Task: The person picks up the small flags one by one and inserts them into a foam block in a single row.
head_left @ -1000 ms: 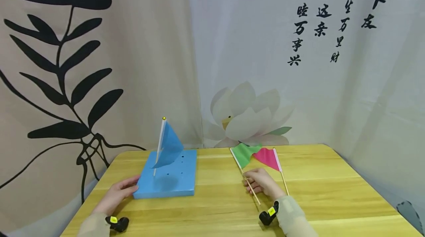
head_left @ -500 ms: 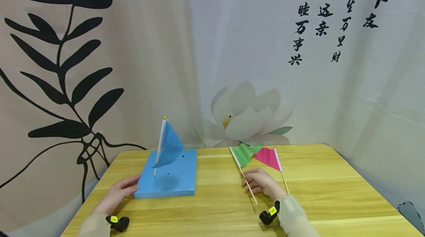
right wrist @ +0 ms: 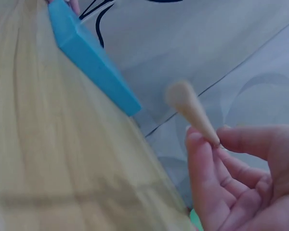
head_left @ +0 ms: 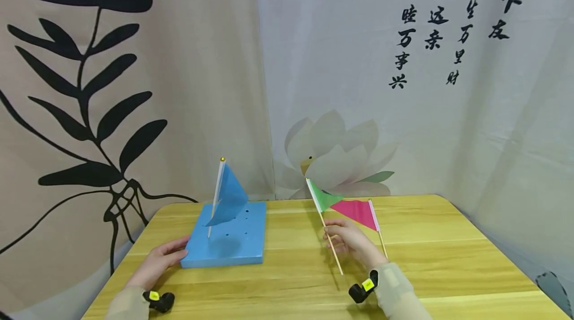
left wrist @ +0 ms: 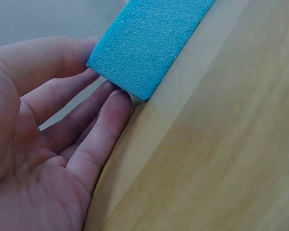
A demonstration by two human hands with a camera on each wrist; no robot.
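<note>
Right fingers [right wrist: 202, 159]: we pinch the green flag [head_left: 324, 199] by its stick, raised above the counter's [head_left: 296, 280] middle.
Left fingers [left wrist: 103, 122]: straight, relaxed, pressing the blue foam block's [head_left: 228, 235] near-left corner.
Advice: we judge a low grip and braced block help.
Beyond: pink flag [head_left: 358, 212] lying toward the far edge; blue flag [head_left: 228, 198] standing in the block.

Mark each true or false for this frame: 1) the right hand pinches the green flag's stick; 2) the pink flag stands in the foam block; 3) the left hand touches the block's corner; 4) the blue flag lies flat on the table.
1) True: the right hand pinches the green flag by its stick.
2) False: the pink flag lies on the table.
3) True: the left hand touches the blue foam block.
4) False: the blue flag stands upright in the block.
</note>
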